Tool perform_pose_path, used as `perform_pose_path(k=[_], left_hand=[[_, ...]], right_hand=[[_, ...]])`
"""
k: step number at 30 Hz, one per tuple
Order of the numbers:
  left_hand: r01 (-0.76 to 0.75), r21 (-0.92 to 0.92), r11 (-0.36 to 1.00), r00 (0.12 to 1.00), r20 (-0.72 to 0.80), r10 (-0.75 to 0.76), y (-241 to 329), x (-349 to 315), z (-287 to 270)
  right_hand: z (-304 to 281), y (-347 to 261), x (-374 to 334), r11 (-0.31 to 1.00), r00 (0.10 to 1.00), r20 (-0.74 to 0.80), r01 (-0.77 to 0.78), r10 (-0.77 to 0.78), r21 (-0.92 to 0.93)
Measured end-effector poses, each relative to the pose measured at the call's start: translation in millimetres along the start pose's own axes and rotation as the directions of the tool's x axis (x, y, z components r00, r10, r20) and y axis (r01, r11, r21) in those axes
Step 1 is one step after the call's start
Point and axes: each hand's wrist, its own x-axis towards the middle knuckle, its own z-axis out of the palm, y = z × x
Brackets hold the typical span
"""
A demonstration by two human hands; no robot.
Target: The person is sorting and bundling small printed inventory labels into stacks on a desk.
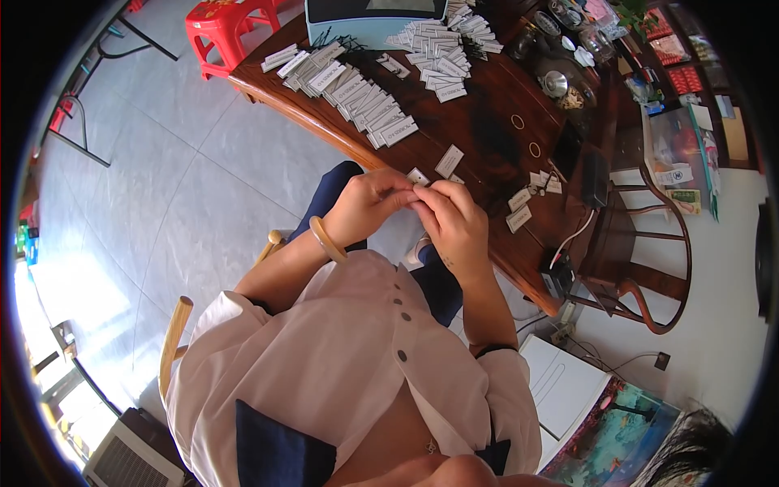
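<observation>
My left hand, with a pale bangle at its wrist, and my right hand meet fingertip to fingertip in front of my body, near the table's edge. Both are closed in a pinch. A small white hang tag with a dark dot shows just beyond the fingertips, held between them; its lower part is hidden. Another white tag lies on the table close beyond my right hand. Rows of overlapping tags spread to the left, and a heaped pile lies farther back.
The dark wooden table carries a light blue box, black strings, two rings, a few loose tags and glassware. A red stool stands left of it, a wooden chair at right.
</observation>
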Motion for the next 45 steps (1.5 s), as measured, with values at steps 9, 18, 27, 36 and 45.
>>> perform_pose_path(k=[9, 18, 27, 36, 45], left_hand=[[0.042, -0.147, 0.988, 0.997, 0.067, -0.032, -5, -2, -1], [-0.182, 0.104, 0.978, 0.982, -0.029, 0.186, 4, -1, 1], [-0.06, 0.179, 0.982, 0.981, -0.174, 0.092, -3, -6, 6], [-0.355, 0.489, 0.797, 0.882, -0.108, 0.459, -2, -4, 11], [-0.511, 0.713, 0.48, 0.707, 0.032, 0.706, 2, 8, -5]], right_hand=[[-2, 5, -2, 0.984, 0.987, -0.04, 0.155, -0.159, -0.085], [12, 8, 6, 0.999, 0.97, -0.239, 0.029, -0.036, -0.031], [18, 3, 12, 0.999, 0.972, -0.235, -0.021, 0.01, -0.047], [20, 5, 8, 0.995, 0.972, -0.216, -0.096, 0.09, -0.018], [23, 1, -3, 0.791, 0.896, -0.055, -0.359, 0.441, 0.495]])
